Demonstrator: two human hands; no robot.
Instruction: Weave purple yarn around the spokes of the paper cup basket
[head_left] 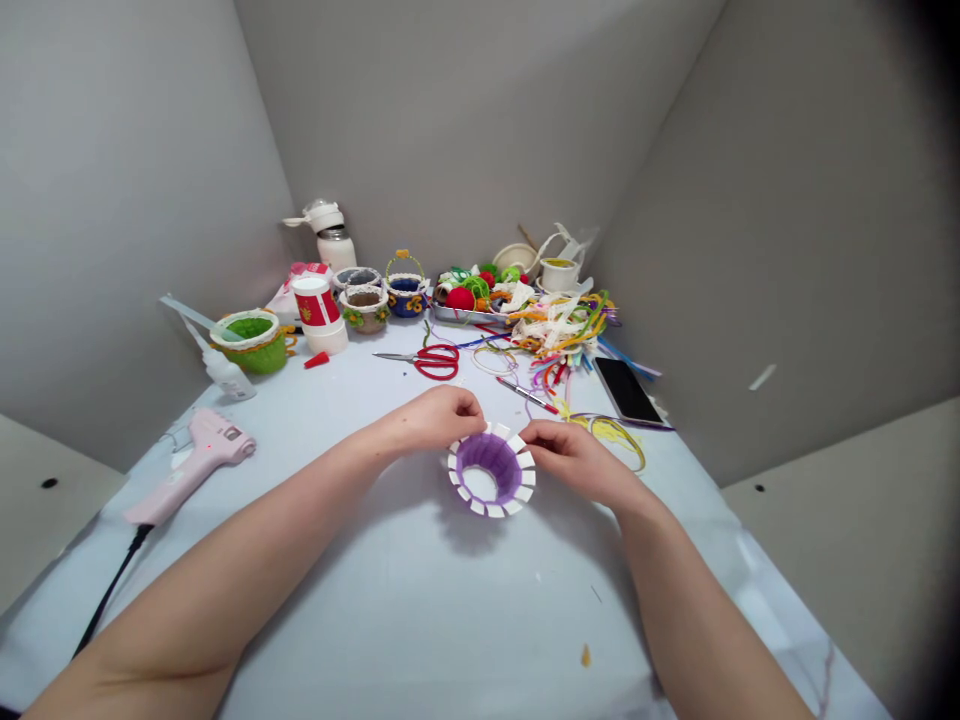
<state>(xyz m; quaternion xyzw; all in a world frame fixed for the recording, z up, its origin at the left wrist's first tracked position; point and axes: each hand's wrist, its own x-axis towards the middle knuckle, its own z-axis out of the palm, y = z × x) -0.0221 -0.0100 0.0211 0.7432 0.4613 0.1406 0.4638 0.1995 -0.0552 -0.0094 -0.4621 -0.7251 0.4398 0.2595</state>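
Observation:
A small paper cup (pixel 491 470), cut into white strips at the rim and woven round with purple pipe cleaner, sits tilted toward me on the table. My left hand (pixel 439 416) is closed on its far left rim, fingers pinched together. My right hand (pixel 570 458) grips the right rim, fingers curled. Both hands hold the cup between them just above the pale tabletop (pixel 390 600).
A pink glue gun (pixel 199 460) lies at left with its black cord. Red scissors (pixel 431 360), a phone (pixel 628 392), a heap of coloured pipe cleaners (pixel 562 335), several finished little baskets (pixel 375 300), a green basket (pixel 255 342) and a white bottle (pixel 330 235) crowd the far side.

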